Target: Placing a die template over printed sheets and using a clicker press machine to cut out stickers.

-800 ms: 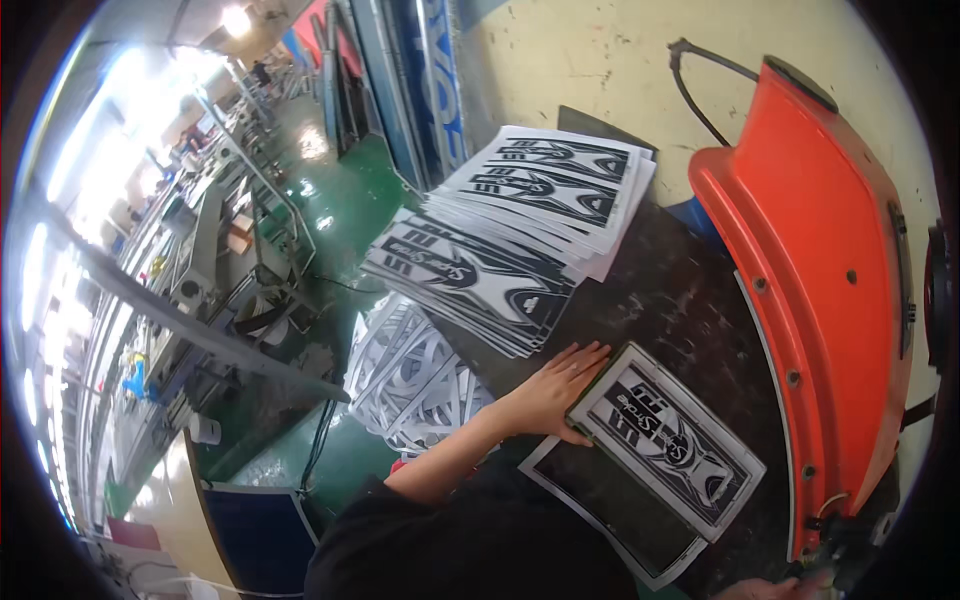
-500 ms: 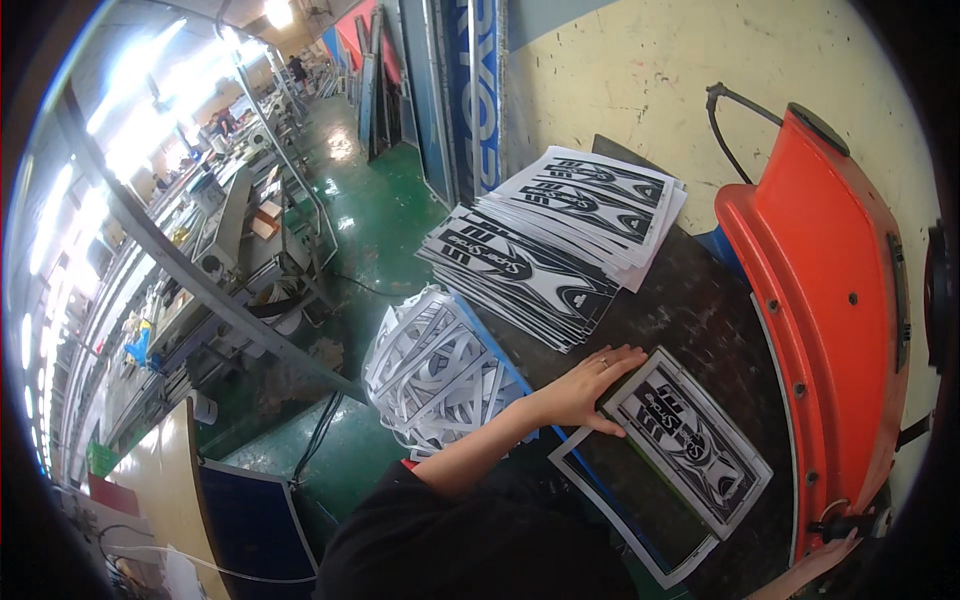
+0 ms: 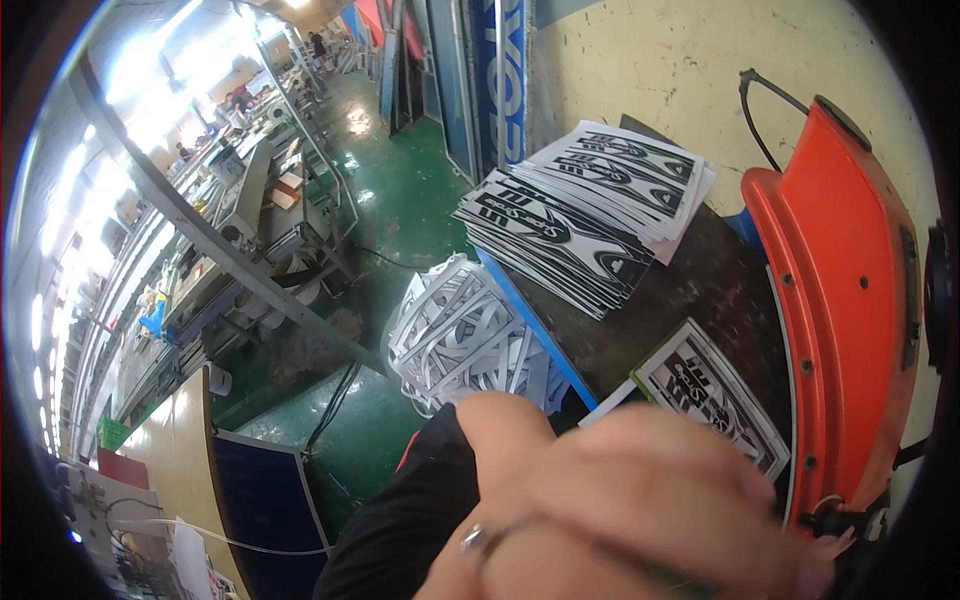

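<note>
the left hand (image 3: 610, 510) looms close to the lens, blurred, a thin metal ring (image 3: 472, 538) on one finger; its fingers lie close together, and i cannot tell whether they hold anything. beyond it, partly hidden, the sheet (image 3: 715, 395), flat, smooth and black-and-white, lies on the bench (image 3: 705, 295), whose dark top is scuffed and whose edge is blue. a sliver of the right hand (image 3: 838, 546) shows at the foot of the machine (image 3: 835, 290), a curved, glossy red shell dotted with bolts; its finger spread cannot be told. further along the bench, a fanned stack (image 3: 575, 230) of printed sheets overlaps in layers. left of the bench, loose white strips (image 3: 470, 345) tangle in a heap above the shiny green floor (image 3: 400, 195).
</note>
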`<state>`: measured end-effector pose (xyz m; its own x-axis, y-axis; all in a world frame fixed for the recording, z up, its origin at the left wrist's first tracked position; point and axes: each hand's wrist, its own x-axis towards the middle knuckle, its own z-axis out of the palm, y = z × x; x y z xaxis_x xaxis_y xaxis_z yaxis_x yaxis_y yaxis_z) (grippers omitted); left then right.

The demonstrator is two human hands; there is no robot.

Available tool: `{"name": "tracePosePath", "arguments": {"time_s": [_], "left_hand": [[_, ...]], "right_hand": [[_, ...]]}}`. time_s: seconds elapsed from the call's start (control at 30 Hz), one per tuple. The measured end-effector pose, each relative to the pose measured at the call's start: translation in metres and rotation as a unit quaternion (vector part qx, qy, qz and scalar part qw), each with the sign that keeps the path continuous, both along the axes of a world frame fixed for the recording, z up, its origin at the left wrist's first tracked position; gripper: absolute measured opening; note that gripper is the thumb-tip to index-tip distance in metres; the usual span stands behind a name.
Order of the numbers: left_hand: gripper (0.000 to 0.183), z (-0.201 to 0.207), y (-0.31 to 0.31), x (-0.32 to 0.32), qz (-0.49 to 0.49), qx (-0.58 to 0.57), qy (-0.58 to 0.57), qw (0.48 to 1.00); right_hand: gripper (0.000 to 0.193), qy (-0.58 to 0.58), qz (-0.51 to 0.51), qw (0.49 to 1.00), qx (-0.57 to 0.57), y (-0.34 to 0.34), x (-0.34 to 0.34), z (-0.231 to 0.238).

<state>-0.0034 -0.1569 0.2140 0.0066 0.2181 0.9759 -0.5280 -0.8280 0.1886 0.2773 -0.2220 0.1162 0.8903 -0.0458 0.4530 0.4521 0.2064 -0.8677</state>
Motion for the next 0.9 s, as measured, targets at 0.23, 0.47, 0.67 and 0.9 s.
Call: {"name": "tracePosePath", "arguments": {"time_s": [0.23, 0.47, 0.67, 0.9], "left_hand": [[0.038, -0.001, -0.001, 0.019, -0.101, -0.036, -0.018, 0.994], [0.046, 0.008, 0.003, 0.019, -0.145, -0.028, -0.013, 0.989], [0.046, -0.006, 0.031, 0.004, -0.212, 0.008, 0.050, 0.976], [0.040, -0.003, 0.071, 0.000, -0.303, 0.091, -0.046, 0.947]], "right_hand": [[0.056, 0.009, -0.005, 0.999, -0.035, -0.076, 0.052, -0.077], [0.056, -0.092, 0.094, 0.981, -0.143, -0.073, -0.012, -0.064], [0.055, -0.184, 0.185, 0.937, -0.233, -0.057, -0.021, -0.052], [0.056, -0.496, -0.091, 0.805, -0.313, -0.045, 0.052, 0.015]]}}
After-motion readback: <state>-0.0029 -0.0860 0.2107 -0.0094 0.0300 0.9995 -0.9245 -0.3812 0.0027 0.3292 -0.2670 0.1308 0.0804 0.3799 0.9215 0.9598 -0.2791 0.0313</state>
